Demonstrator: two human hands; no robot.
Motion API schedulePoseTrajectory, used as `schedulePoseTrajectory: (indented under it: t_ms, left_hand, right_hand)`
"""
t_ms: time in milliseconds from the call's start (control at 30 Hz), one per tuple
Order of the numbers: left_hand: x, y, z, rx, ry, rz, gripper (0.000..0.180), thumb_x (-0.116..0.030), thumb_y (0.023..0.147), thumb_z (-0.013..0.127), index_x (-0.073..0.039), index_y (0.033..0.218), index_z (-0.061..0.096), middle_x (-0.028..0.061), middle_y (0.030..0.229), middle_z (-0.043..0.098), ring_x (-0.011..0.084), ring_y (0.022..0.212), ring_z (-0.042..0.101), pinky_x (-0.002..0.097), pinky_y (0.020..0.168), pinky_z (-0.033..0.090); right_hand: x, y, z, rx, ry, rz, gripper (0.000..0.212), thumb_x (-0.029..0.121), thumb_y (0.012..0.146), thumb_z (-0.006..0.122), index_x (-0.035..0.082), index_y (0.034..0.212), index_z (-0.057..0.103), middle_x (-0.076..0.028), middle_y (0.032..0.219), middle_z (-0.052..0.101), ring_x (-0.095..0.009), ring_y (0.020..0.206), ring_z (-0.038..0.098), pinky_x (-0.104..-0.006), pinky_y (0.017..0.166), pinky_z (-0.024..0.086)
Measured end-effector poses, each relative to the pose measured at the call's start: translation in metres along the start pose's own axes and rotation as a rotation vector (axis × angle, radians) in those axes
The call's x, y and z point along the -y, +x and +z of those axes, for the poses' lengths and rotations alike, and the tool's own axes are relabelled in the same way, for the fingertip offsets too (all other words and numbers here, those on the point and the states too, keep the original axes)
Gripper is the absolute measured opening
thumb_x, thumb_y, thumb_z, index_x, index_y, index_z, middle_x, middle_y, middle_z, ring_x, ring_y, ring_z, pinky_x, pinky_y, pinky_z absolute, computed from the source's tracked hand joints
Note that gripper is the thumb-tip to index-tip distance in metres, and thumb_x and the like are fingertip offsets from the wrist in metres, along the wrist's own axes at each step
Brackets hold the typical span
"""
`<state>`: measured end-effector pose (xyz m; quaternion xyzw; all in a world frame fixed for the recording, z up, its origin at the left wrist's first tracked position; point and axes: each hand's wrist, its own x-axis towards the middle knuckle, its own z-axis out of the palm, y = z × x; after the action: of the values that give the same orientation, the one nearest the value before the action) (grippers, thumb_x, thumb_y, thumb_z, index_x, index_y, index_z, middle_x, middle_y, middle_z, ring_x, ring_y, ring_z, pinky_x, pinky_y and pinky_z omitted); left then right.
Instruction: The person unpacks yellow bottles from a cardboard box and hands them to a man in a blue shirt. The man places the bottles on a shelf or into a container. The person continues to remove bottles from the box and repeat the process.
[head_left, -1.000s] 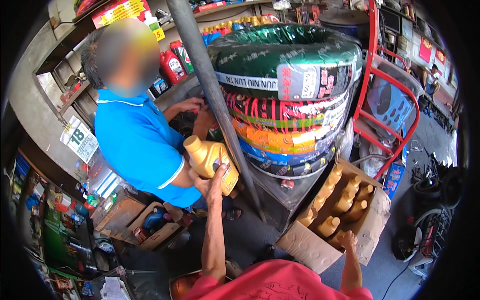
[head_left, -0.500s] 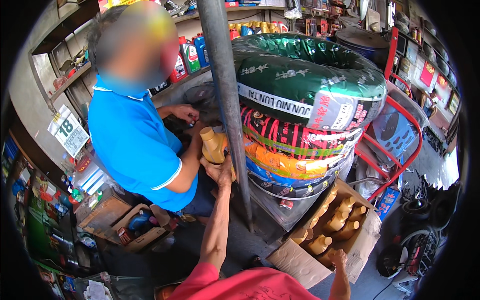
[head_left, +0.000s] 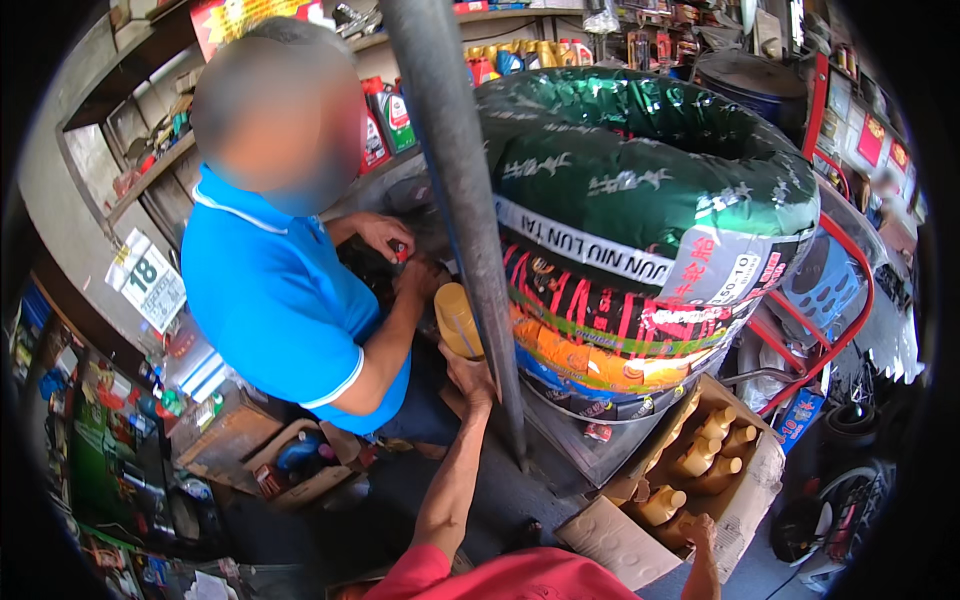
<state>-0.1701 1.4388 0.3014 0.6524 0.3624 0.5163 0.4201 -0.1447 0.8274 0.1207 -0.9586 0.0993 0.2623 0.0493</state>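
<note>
My left hand [head_left: 468,376] is wrapped round the lower part of a golden-yellow plastic bottle [head_left: 458,315], close beside the grey metal pole [head_left: 455,190]. The bottle's cap is not visible now. Down at the right, my right hand [head_left: 703,533] is closed at the near side of an open cardboard box [head_left: 752,500]. Golden bottles [head_left: 660,505] with caps stand and lean inside it; the nearest is right by my fingers. What those fingers grip, if anything, is hidden.
A person in a blue shirt [head_left: 270,300] stands at the left, hands at a cluttered shelf behind the pole. Wrapped tyres [head_left: 640,190] are stacked beyond the pole. A red-framed hand truck [head_left: 850,330] and a motorbike wheel [head_left: 835,520] are at the right; another carton [head_left: 300,470] sits at the left.
The bottle in my left hand has turned, so its cap no longer shows. My view has shifted slightly left. The other person's nearer hand has lifted and holds something small and red.
</note>
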Motion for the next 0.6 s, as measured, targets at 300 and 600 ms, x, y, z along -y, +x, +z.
schedulePoseTrajectory:
  t_ms: [300, 600]
  left_hand:
    - [-0.003, 0.007, 0.003, 0.015, 0.025, 0.151, 0.078, -0.018, 0.066, 0.088, -0.006, 0.128, 0.043, 0.0116, 0.098, 0.067, 0.0253, 0.085, 0.065, 0.0377, 0.076, 0.053]
    - [-0.01, 0.014, 0.005, 0.008, 0.146, -0.105, 0.078, -0.039, 0.063, 0.092, -0.004, 0.115, 0.046, 0.0241, 0.095, 0.071, 0.0432, 0.095, 0.068, 0.0494, 0.08, 0.053]
  right_hand:
    - [-0.003, -0.003, 0.003, -0.092, 0.019, -0.047, 0.056, 0.041, 0.07, 0.08, 0.0, 0.106, 0.07, -0.024, 0.112, 0.069, -0.034, 0.107, 0.068, -0.0425, 0.091, 0.055]
    - [0.027, -0.053, -0.032, -0.176, -0.144, -0.131, 0.053, 0.041, 0.069, 0.078, 0.001, 0.103, 0.071, -0.021, 0.109, 0.071, -0.034, 0.105, 0.069, -0.0421, 0.09, 0.055]
